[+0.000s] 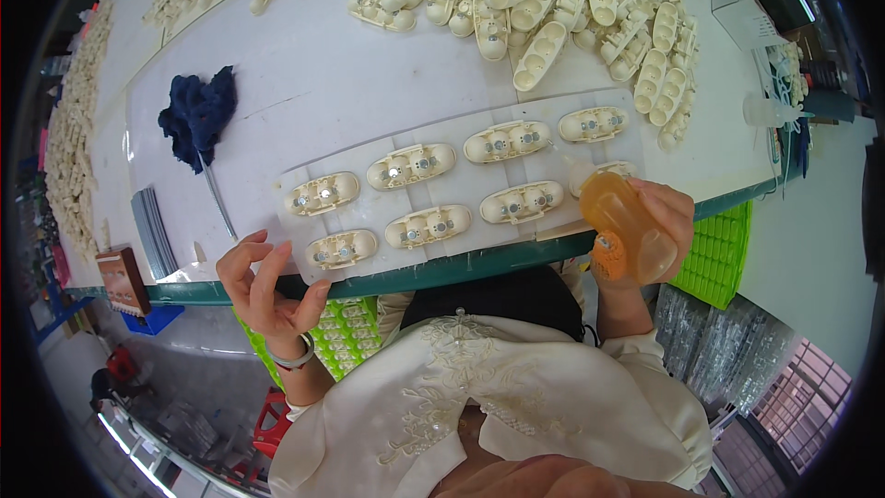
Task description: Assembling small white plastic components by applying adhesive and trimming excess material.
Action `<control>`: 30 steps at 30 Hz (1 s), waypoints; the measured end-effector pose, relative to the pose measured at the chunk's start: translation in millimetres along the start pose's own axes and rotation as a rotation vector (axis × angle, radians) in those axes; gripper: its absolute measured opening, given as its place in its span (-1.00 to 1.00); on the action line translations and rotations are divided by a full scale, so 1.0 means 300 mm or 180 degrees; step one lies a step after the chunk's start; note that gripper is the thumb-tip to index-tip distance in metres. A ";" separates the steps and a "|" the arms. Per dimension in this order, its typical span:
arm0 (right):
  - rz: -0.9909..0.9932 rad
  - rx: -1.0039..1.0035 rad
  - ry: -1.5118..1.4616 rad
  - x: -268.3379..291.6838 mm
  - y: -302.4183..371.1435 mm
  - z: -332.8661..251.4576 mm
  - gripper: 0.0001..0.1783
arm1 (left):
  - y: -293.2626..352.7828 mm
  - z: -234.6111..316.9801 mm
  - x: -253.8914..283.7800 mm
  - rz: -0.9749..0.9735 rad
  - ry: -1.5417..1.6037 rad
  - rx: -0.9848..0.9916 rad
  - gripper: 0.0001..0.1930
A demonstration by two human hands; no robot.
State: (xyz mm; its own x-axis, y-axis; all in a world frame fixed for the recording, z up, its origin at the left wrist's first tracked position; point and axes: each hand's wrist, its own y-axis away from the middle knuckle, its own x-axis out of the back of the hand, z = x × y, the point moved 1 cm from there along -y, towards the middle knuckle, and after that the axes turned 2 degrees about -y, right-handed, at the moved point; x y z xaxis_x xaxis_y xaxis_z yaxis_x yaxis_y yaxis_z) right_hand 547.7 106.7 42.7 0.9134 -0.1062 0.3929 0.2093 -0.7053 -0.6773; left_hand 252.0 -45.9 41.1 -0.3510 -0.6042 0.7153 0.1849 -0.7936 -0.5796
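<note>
My right hand is wrapped round an amber squeeze bottle, tilted so its pale, thin nozzle points up-left between the pieces at the right end of a pale board. Two rows of cream oval plastic pieces lie on that board, each with small shiny silver discs. One piece at the lower right is partly hidden by the bottle. Fingers apart and holding nothing, my left hand hovers by the board's lower left corner, near the green table edge.
A big heap of cream plastic pieces covers the far right. More pieces line the far left. A dark blue cloth, a metal rod and grey strips lie left of the board. Green trays stand below the table.
</note>
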 end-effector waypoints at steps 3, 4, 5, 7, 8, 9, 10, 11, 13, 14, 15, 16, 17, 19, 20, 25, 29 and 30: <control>0.0065 -0.0044 -0.0012 -0.006 -0.005 -0.004 -0.55 | 0.000 0.001 0.001 -0.0012 -0.0004 0.0000 -0.52; 0.0010 -0.0020 -0.0038 -0.008 -0.007 -0.005 -0.55 | 0.001 0.001 0.001 -0.0013 -0.0013 0.0006 -0.52; 0.0013 -0.0021 -0.0034 -0.012 -0.010 -0.007 -0.55 | 0.002 0.001 0.001 -0.0014 -0.0009 0.0002 -0.52; 0.0003 -0.0024 -0.0098 -0.020 -0.017 -0.010 -0.55 | 0.003 0.001 0.002 0.0005 -0.0011 0.0006 -0.52; 0.0006 -0.0024 -0.0095 -0.013 -0.013 -0.008 -0.55 | 0.001 0.002 0.002 0.0005 -0.0008 0.0002 -0.52; -0.0066 0.0004 -0.0024 -0.003 -0.004 -0.001 -0.55 | 0.001 0.003 0.001 0.0013 -0.0002 0.0011 -0.53; -0.0138 0.0032 0.0048 0.005 0.001 0.003 -0.54 | 0.001 0.004 0.001 0.0021 0.0005 0.0020 -0.53; -0.0137 0.0032 0.0051 0.012 0.001 0.004 -0.54 | 0.002 0.003 0.003 0.0022 0.0008 0.0019 -0.53; -0.0008 0.0144 0.0240 0.028 -0.003 0.003 -0.51 | 0.008 0.000 0.003 -0.0099 -0.0045 -0.0060 -0.53; -0.0007 0.0142 0.0255 0.029 -0.008 0.001 -0.51 | 0.007 0.002 0.002 -0.0100 -0.0030 -0.0065 -0.53; 0.0160 0.0192 0.0326 0.030 -0.015 0.002 -0.50 | 0.003 0.004 -0.001 -0.0041 0.0007 0.0000 -0.54; 0.0326 0.0242 0.0398 0.034 -0.021 0.005 -0.48 | 0.001 0.006 -0.004 0.0018 0.0046 0.0065 -0.55; 0.0327 0.0245 0.0423 0.037 -0.020 0.016 -0.48 | 0.003 0.005 -0.006 0.0018 0.0071 0.0060 -0.55; 0.0417 0.0122 0.0446 0.041 -0.012 0.037 -0.51 | 0.007 0.000 0.004 -0.0002 0.0004 0.0076 -0.55; 0.0420 0.0121 0.0451 0.045 -0.013 0.037 -0.51 | 0.006 0.000 0.003 -0.0003 0.0008 0.0073 -0.55; 0.0323 0.0087 0.0455 0.038 -0.020 0.029 -0.58 | 0.005 -0.004 -0.005 0.0017 0.0036 0.0058 -0.56; 0.0147 0.0100 0.0429 0.033 -0.033 0.019 -0.58 | 0.007 -0.004 -0.004 0.0022 0.0033 0.0036 -0.56; 0.0166 0.0078 0.0387 0.035 -0.028 0.020 -0.58 | 0.009 -0.006 -0.002 0.0020 0.0028 0.0047 -0.56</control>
State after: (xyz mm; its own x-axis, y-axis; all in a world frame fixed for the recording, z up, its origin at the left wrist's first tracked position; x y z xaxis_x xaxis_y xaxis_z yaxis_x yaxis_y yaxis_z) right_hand 557.6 115.6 48.8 0.8746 -0.2275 0.4282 0.1725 -0.6794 -0.7132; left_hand 251.2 -47.5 38.4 -0.3578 -0.6086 0.7082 0.2006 -0.7908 -0.5782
